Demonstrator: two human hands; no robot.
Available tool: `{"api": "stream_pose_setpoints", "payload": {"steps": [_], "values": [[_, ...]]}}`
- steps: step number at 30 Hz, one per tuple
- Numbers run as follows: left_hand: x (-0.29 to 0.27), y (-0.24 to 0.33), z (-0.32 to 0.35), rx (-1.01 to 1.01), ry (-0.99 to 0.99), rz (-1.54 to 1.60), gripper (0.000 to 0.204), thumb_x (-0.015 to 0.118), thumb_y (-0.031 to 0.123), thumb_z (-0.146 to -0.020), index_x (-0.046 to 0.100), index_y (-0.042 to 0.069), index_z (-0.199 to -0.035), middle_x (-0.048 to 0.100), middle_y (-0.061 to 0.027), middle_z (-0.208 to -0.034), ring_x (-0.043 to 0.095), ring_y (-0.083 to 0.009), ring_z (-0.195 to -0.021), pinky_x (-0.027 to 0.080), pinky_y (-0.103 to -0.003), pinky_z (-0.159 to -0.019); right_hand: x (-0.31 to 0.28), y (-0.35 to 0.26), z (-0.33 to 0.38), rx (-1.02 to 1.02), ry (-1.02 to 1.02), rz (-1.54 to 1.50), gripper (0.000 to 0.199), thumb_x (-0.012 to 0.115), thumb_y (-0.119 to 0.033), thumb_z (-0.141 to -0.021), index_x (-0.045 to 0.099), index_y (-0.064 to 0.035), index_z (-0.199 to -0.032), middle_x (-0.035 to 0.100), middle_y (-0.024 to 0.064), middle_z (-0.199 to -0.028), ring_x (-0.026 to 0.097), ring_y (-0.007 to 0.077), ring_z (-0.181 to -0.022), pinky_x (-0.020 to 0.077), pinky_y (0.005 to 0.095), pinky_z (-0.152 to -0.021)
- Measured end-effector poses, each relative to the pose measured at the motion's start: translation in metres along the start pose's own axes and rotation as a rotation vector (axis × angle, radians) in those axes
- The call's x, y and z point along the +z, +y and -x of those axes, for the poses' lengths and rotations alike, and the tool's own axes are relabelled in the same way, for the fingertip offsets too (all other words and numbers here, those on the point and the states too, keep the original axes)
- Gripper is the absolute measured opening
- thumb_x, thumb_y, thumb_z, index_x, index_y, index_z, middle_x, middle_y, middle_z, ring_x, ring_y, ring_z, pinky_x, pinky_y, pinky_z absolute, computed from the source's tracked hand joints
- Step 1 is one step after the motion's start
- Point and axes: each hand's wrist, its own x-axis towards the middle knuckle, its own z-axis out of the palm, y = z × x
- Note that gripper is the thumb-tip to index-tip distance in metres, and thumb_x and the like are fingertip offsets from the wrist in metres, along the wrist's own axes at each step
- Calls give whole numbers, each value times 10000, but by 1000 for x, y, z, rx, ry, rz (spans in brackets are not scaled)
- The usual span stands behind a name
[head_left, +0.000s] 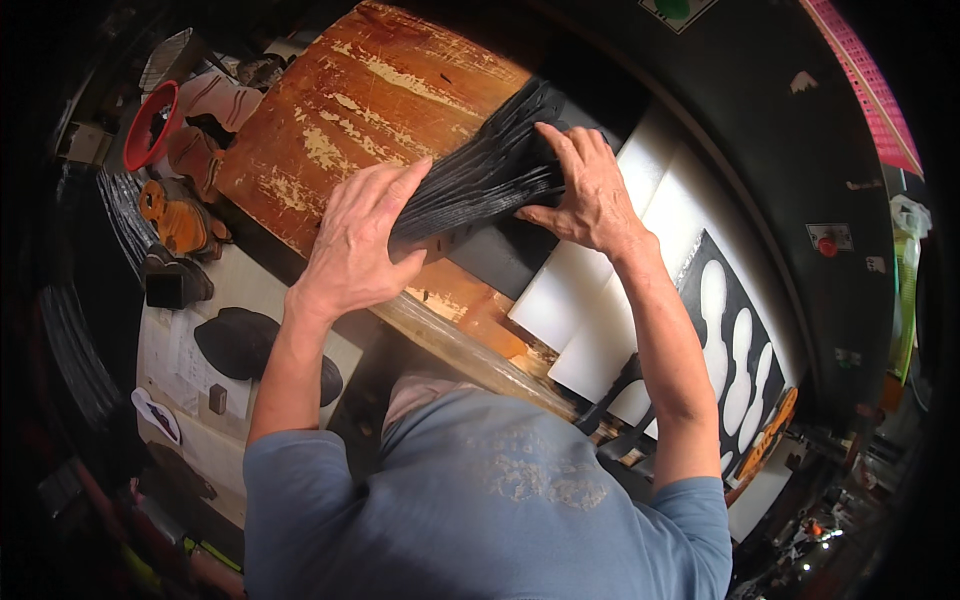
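A thick stack of thin black flexible pieces (470,180) slants above a worn brown wooden board (400,110), its layered edges fanned apart. My left hand (365,235) curves round the stack's near left end, with the thumb apart from the fingers. At the far right end, my right hand (585,190) has its fingers over the top and its thumb below. Both hands hold the stack between them. The pieces' full outline is hidden, so their exact kind does not show.
White boards (590,310) lie right of the wooden board. Beyond them is a black sheet (735,350) with sole-shaped cut-outs. A table (235,275) on the left bears black rounded pieces (238,343). A red-rimmed basket (150,125) stands far left; a dark machine wall (760,130) rises right.
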Motion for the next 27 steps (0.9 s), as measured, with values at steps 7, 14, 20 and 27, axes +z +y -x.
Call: {"api": "stream_pose_setpoints", "payload": {"steps": [7,14,20,27], "values": [[5,-1,-1,34,53,-14,1000,890,182,-739,435,138,-1629,581,-160,-1421,516,-381,-1375,384,-528,-1185,5,1,-1,-120,142,73,1049,1004,-277,-656,480,-38,-1533,564,183,-1371,533,394,-1319,462,524,-1094],[8,-1,-1,12,63,-26,978,891,211,-757,448,147,-1626,591,-148,-1412,510,-369,-1387,382,-530,-1187,3,3,5,-31,50,22,1080,1018,-261,-636,464,-65,-1543,591,160,-1275,570,369,-1241,430,522,-1128],[9,0,-1,34,75,-27,969,893,214,-756,457,139,-1618,592,-139,-1407,515,-369,-1378,388,-527,-1176,2,2,6,-34,50,46,1151,1021,-267,-627,420,-89,-1593,585,141,-1217,576,344,-1162,427,506,-1118],[9,-1,-2,40,93,-38,979,899,200,-739,456,130,-1609,582,-152,-1390,529,-372,-1353,403,-520,-1149,3,1,9,-15,83,49,1039,1017,-250,-599,547,-103,-1514,592,141,-1267,565,339,-1208,444,510,-1076]]}}
